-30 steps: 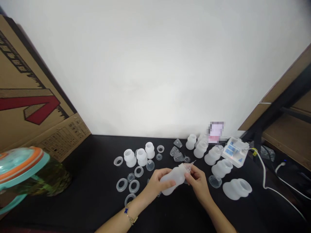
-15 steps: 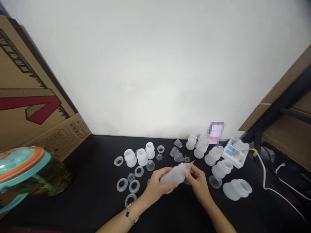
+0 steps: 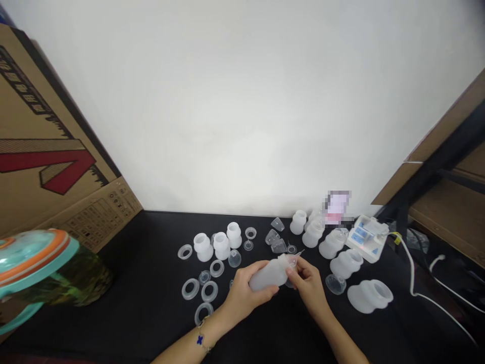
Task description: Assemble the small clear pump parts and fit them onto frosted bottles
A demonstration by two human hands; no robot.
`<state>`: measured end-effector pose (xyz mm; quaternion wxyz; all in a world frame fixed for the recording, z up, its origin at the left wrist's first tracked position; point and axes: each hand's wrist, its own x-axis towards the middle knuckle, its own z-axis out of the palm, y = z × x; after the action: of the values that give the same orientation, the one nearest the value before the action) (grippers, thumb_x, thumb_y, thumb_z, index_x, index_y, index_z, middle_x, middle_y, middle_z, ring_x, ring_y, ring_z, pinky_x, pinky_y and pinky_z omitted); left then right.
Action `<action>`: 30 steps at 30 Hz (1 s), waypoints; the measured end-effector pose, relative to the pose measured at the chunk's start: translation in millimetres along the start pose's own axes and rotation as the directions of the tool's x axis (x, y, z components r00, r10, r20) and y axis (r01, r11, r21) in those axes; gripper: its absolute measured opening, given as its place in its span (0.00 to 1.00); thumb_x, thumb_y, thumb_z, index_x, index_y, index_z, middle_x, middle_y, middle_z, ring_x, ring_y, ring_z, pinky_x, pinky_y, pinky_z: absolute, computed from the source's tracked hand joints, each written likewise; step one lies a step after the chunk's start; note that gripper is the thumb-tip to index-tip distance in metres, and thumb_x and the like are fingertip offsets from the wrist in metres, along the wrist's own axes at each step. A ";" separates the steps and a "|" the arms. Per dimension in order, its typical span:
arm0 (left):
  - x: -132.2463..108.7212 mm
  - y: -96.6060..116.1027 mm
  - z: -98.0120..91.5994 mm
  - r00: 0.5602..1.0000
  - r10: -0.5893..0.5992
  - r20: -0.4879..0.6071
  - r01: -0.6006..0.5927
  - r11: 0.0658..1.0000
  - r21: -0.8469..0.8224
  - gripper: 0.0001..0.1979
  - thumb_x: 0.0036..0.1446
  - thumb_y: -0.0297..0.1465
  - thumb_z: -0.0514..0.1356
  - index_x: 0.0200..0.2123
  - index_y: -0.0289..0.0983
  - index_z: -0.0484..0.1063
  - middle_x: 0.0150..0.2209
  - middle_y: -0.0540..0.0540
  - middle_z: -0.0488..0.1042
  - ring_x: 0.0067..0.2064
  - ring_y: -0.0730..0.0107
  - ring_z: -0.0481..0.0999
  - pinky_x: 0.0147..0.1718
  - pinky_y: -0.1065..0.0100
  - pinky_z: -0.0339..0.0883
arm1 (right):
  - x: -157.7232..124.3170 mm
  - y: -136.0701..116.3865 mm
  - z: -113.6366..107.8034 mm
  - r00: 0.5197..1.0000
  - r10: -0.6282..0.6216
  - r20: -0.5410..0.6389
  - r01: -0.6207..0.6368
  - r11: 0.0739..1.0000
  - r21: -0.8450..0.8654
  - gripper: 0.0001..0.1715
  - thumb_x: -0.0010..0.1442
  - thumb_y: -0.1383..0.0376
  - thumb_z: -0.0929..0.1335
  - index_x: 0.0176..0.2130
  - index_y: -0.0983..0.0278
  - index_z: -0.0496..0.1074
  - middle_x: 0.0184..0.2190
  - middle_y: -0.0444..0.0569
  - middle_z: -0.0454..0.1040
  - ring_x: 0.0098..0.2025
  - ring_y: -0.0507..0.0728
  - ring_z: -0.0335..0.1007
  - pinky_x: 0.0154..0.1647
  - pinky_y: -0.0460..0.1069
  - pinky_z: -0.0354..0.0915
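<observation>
Tilted to the upper right, a frosted white bottle [image 3: 268, 275] lies in my left hand [image 3: 242, 290], whose fingers wrap round its body. At the bottle's mouth, my right hand [image 3: 307, 285] pinches a clear, thin-tipped nipple [image 3: 291, 260] between thumb and fingers. The nipple touches the bottle's neck; how far it is seated cannot be made out. Left of my hands are clear rings [image 3: 209, 291], a clear dome [image 3: 234, 258] and white bottles [image 3: 203, 246]. More white bottles [image 3: 346, 263] stand to the right, beside a clear dome [image 3: 335, 284]. Clear caps [image 3: 278, 246] lie behind my hands.
A large bottle [image 3: 369, 296] lies at the right, near a white box [image 3: 367, 238] with a cable [image 3: 412, 268]. At the left edge are a turquoise-lidded jug [image 3: 56, 273] and a cardboard box [image 3: 49, 151]. A white wall [image 3: 235, 111] rises behind the black table [image 3: 140, 303].
Both hands keep nearly the same place and hold. The bottle and my left wrist have shifted very slightly.
</observation>
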<state>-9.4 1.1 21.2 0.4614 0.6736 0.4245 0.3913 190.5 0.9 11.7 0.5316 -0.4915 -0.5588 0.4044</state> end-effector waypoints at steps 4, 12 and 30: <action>-0.1 -2.6 1.1 0.999 0.026 -0.030 -0.024 0.999 0.045 0.23 0.52 0.36 0.70 0.52 0.38 0.78 0.47 0.45 0.82 0.45 0.56 0.80 0.43 0.64 0.74 | 0.1 0.2 -0.2 1.000 0.009 0.011 -0.009 1.000 -0.007 0.23 0.57 0.47 0.72 0.32 0.65 0.76 0.17 0.38 0.58 0.20 0.50 0.51 0.20 0.45 0.51; 0.2 -0.8 2.0 0.992 0.115 -0.051 -0.110 0.988 0.106 0.22 0.52 0.31 0.70 0.52 0.38 0.77 0.47 0.46 0.82 0.44 0.59 0.81 0.46 0.64 0.75 | 0.7 0.3 0.3 1.000 0.012 0.013 -0.011 1.000 -0.012 0.21 0.58 0.49 0.71 0.31 0.64 0.74 0.17 0.36 0.54 0.20 0.49 0.50 0.21 0.46 0.49; -0.2 -4.8 3.7 0.996 0.065 -0.058 -0.055 0.984 0.167 0.23 0.54 0.35 0.69 0.54 0.39 0.75 0.50 0.43 0.81 0.49 0.55 0.80 0.50 0.60 0.73 | 2.2 0.6 3.1 0.999 0.051 -0.007 -0.050 0.999 0.013 0.23 0.58 0.47 0.72 0.32 0.65 0.75 0.17 0.37 0.56 0.19 0.49 0.50 0.20 0.45 0.50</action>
<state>-7.1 0.8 15.6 0.3782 0.7095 0.4494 0.3894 187.6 3.4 11.2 0.5266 -0.5034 -0.5415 0.4196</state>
